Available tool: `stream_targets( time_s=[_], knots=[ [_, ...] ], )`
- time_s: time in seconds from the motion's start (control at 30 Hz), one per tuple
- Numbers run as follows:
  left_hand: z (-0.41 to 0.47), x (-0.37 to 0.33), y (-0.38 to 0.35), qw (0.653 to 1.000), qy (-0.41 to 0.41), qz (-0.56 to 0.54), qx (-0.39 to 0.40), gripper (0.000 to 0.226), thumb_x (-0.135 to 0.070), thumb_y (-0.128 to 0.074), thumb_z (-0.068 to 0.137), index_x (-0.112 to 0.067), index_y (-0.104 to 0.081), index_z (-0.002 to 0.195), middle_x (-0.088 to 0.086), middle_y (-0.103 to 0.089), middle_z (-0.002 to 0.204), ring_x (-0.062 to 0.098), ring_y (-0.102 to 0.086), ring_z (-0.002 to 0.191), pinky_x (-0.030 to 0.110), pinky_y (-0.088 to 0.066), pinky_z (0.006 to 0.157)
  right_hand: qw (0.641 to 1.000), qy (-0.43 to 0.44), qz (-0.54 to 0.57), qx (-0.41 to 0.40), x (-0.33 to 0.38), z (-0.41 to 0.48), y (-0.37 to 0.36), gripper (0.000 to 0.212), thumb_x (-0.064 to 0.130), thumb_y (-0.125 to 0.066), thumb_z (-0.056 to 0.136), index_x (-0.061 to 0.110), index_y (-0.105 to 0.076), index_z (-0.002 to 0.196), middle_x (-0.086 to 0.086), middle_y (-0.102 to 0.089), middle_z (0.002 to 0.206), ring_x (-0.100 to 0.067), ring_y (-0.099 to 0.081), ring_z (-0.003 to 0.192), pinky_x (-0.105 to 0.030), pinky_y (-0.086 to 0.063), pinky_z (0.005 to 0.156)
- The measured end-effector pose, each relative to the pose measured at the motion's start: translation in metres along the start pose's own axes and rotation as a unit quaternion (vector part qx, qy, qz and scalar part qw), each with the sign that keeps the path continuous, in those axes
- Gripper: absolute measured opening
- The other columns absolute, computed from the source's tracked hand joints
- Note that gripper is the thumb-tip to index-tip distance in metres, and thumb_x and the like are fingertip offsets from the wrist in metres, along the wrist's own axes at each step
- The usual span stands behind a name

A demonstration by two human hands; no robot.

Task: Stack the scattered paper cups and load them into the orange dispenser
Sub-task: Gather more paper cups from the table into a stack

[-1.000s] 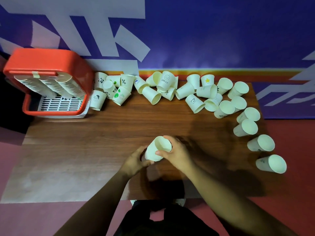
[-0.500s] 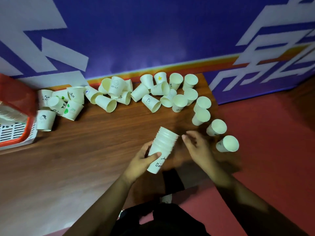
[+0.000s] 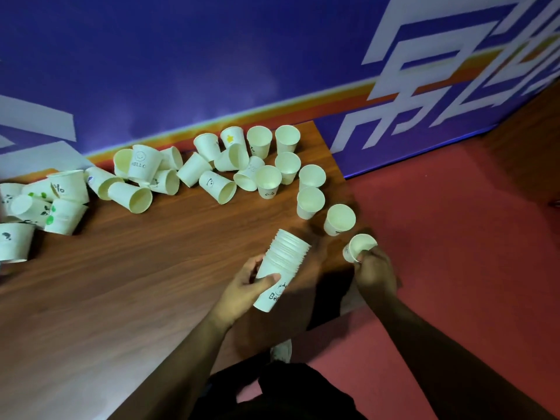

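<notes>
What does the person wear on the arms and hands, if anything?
The left hand and right hand are bare: no gloves, no ring or watch visible. The left forearm and right forearm are bare too, no sleeve in view.

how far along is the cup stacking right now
Done: a nested stack of several cups sits in the left hand. In hand: the right hand grips a single cup at the right edge of the table, not yet on the stack. Left: well over a dozen loose cups lie and stand along the wall side. The orange dispenser is out of view, so no loading shows.
</notes>
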State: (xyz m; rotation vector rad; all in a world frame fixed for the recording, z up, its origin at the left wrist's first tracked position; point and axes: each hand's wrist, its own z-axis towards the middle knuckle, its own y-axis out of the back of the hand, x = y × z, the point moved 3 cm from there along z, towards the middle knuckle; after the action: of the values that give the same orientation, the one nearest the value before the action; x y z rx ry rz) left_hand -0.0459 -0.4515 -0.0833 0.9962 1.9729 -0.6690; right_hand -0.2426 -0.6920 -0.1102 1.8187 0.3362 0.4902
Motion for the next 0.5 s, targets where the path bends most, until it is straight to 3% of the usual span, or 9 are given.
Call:
stream_targets(
  time_s=[0.1, 0.17, 0.3, 0.43, 0.5],
  knots=[
    [0.005, 0.000, -0.007, 1.000, 0.008, 0.018, 0.000, 0.075, -0.050, -0.080, 0.064, -0.030, -0.056, 0.132, -0.002, -0.072, 0.120, 0.015, -0.071, 0.107, 0.032, -0.057, 0.091, 0.998, 0.013, 0.063, -0.009, 0.007, -0.008, 0.017, 0.015, 0.019, -0.065, 0.083, 0.008, -0.072, 0.090, -0.014, -0.068, 0.098, -0.034, -0.062, 0.093, -0.035, -0.048, 0.079],
    [0.007, -0.002, -0.009, 0.999, 0.014, 0.044, 0.001, 0.074, -0.049, -0.081, 0.065, -0.032, -0.054, 0.132, -0.003, -0.071, 0.120, 0.007, -0.071, 0.100, 0.023, -0.057, 0.081, 0.987, 0.050, 0.149, -0.012, 0.015, -0.014, 0.034, 0.010, 0.015, -0.069, 0.085, 0.006, -0.071, 0.088, -0.010, -0.070, 0.085, -0.029, -0.064, 0.080, -0.029, -0.042, 0.069],
    [0.008, -0.005, -0.013, 0.994, 0.005, 0.106, 0.007, 0.058, -0.019, -0.083, 0.082, -0.033, -0.052, 0.130, -0.008, -0.065, 0.120, -0.010, -0.065, 0.095, 0.012, -0.051, 0.078, 0.951, 0.033, 0.306, -0.022, 0.026, -0.017, 0.069, 0.007, 0.022, -0.068, 0.089, 0.016, -0.067, 0.086, 0.006, -0.067, 0.078, -0.012, -0.063, 0.075, -0.028, -0.045, 0.067],
    [0.008, -0.009, -0.010, 0.990, -0.007, 0.139, 0.030, 0.067, -0.041, -0.085, 0.065, -0.050, -0.058, 0.125, -0.013, -0.067, 0.123, 0.002, -0.064, 0.112, 0.026, -0.052, 0.094, 0.916, 0.088, 0.391, 0.020, 0.048, -0.013, 0.084, 0.011, 0.018, -0.068, 0.090, 0.014, -0.073, 0.098, 0.009, -0.072, 0.088, -0.003, -0.067, 0.083, -0.020, -0.049, 0.075],
    [0.008, -0.011, -0.012, 0.990, -0.012, 0.133, 0.042, 0.069, -0.042, -0.085, 0.065, -0.048, -0.058, 0.128, -0.013, -0.067, 0.125, 0.009, -0.064, 0.117, 0.031, -0.052, 0.098, 0.902, 0.130, 0.406, 0.075, 0.066, -0.017, 0.085, 0.012, 0.011, -0.067, 0.090, 0.011, -0.074, 0.099, 0.017, -0.070, 0.076, 0.001, -0.063, 0.071, -0.015, -0.046, 0.069]
  ],
)
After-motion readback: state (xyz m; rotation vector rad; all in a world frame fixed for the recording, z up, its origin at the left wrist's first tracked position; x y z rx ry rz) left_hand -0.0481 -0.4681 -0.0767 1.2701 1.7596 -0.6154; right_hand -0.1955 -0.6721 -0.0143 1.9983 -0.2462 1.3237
